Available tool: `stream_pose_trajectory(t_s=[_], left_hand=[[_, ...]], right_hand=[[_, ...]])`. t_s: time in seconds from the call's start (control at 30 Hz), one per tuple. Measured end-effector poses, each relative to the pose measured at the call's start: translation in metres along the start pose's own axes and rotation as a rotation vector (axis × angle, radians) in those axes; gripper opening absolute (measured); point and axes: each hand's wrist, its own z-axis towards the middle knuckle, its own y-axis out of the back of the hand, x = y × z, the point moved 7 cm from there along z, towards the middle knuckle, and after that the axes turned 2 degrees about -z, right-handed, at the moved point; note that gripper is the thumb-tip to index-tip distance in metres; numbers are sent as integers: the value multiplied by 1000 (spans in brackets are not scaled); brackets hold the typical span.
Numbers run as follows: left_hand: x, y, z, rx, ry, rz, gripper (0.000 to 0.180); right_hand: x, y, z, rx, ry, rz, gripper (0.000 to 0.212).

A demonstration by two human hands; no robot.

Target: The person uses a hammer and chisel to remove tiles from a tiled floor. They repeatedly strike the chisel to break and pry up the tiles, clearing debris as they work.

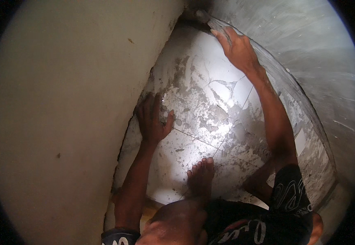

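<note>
My left hand (153,120) lies palm down with its fingers spread, beside the foot of the left wall, on the dirty tiled floor (238,92). Bits of grey mortar (177,121) are scattered close to its thumb. Farther away, my right hand (239,50) reaches to the base of the right wall, at the rough grey mortar strip (267,55). Its fingers are bent and closed, with the thumb pointing to the far corner. What they grip, if anything, is hidden.
A plain beige wall (71,106) rises on the left, and a smeared grey wall (316,45) on the right. They draw together at a dark far corner (191,18). My bare foot (202,175) stands on the tiles between my arms. Crumbled mortar (308,179) lies along the right wall.
</note>
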Motion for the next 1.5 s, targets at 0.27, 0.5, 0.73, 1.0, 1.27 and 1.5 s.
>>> stream_pose_trajectory(t_s=[0.27, 0.5, 0.73, 1.0, 1.27, 1.5], left_hand=[[-4, 4, 1, 7, -2, -4, 69], [4, 1, -3, 42, 8, 14, 69], [2, -1, -4, 38, -13, -3, 69], [-2, -6, 1, 64, 3, 8, 68], [-2, 2, 2, 67, 17, 22, 67], [-2, 4, 1, 40, 0, -3, 66]], right_hand=[[-5, -25, -3, -55, 258, -313, 46], [31, -14, -12, 42, 138, -220, 55], [12, -22, -1, -9, 113, -346, 50], [4, -26, 0, 53, 77, -309, 51], [26, -21, -12, 21, 100, -219, 53], [23, -17, 2, 130, 3, -186, 53]])
